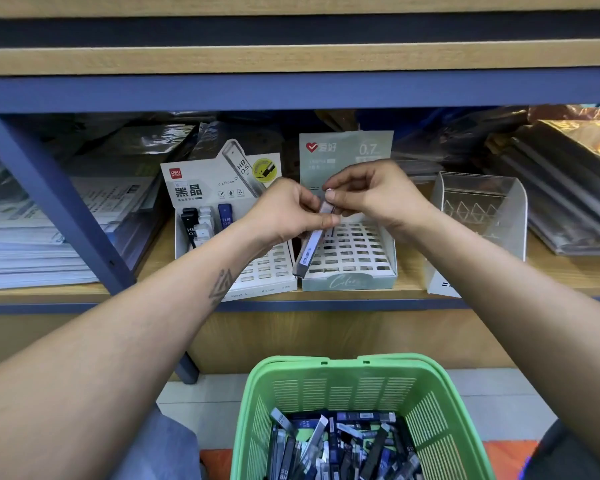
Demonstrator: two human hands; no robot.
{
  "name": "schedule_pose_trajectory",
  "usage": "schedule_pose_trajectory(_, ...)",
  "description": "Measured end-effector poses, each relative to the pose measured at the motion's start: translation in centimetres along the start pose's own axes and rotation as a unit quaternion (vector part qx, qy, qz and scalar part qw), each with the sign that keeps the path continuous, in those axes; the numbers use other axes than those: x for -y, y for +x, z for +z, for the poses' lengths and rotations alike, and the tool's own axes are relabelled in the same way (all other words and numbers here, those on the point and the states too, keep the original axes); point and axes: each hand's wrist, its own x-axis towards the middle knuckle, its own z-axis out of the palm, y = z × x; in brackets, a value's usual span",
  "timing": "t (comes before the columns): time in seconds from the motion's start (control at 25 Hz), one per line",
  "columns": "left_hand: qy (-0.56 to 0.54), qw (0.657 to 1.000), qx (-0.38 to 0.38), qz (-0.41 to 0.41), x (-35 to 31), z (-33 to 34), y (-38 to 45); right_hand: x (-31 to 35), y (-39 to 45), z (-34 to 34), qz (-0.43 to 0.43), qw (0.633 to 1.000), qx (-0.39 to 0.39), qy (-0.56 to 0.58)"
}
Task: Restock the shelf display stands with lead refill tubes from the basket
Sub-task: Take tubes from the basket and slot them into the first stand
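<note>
Both hands meet over the shelf, holding one slim grey lead refill tube (310, 245) that slants down toward the front. My left hand (286, 211) pinches its upper part from the left. My right hand (371, 194) grips its top end with thumb and finger. The tube hangs above the gap between two display stands: a white 0.5 stand (267, 268) holding several tubes at its back left, and a pale green 0.7 stand (354, 251) whose grid slots look bare. A green basket (426, 407) below holds several loose tubes (343, 445).
A clear acrylic stand (482, 209) sits right of the 0.7 stand. Stacks of paper (32, 244) and plastic-wrapped packs (568, 188) fill the shelf sides. A blue diagonal shelf strut (59, 202) crosses at the left. The wooden shelf edge (326, 299) runs in front.
</note>
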Motion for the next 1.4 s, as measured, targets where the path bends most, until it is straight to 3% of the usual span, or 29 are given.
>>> schedule_pose_trajectory(0.08,0.002,1.000,-0.017,0.017,-0.7,0.0,0.2,0.1,0.3,-1.5,0.010,0.999,-0.048,-0.012)
schedule_pose_trajectory(0.12,0.054,0.996,-0.049,0.050,-0.9,-0.3,0.5,0.0,0.5,-2.4,0.014,0.997,-0.074,-0.034)
schedule_pose_trajectory(0.2,0.230,0.955,-0.111,0.149,-1.2,-0.8,0.9,-0.5,1.0,-3.8,0.000,0.986,-0.109,-0.127)
schedule_pose_trajectory(0.24,0.297,0.931,-0.107,0.183,-1.0,-1.0,1.1,-0.8,1.1,-4.0,-0.017,0.976,-0.119,-0.184)
schedule_pose_trajectory(0.32,0.367,0.909,-0.038,0.193,-0.4,-0.6,1.4,-1.3,1.2,-3.6,-0.058,0.952,-0.129,-0.271)
schedule_pose_trajectory(0.44,0.412,0.890,0.055,0.190,0.8,0.2,1.6,-1.8,1.3,-2.9,-0.100,0.945,-0.120,-0.289)
schedule_pose_trajectory(0.68,0.396,0.898,0.037,0.190,0.6,-0.1,1.7,-1.7,1.4,-3.0,-0.094,0.958,-0.093,-0.256)
schedule_pose_trajectory(0.92,0.314,0.930,-0.066,0.181,0.6,1.1,3.4,-1.7,1.7,-3.3,-0.084,0.958,-0.108,-0.253)
schedule_pose_trajectory(1.16,0.339,0.918,-0.097,0.179,0.2,2.4,4.8,-2.0,2.1,-3.5,-0.076,0.959,-0.106,-0.251)
schedule_pose_trajectory(1.4,0.284,0.940,-0.121,0.144,0.3,2.5,4.9,-3.1,2.6,-2.6,-0.075,0.952,-0.050,-0.293)
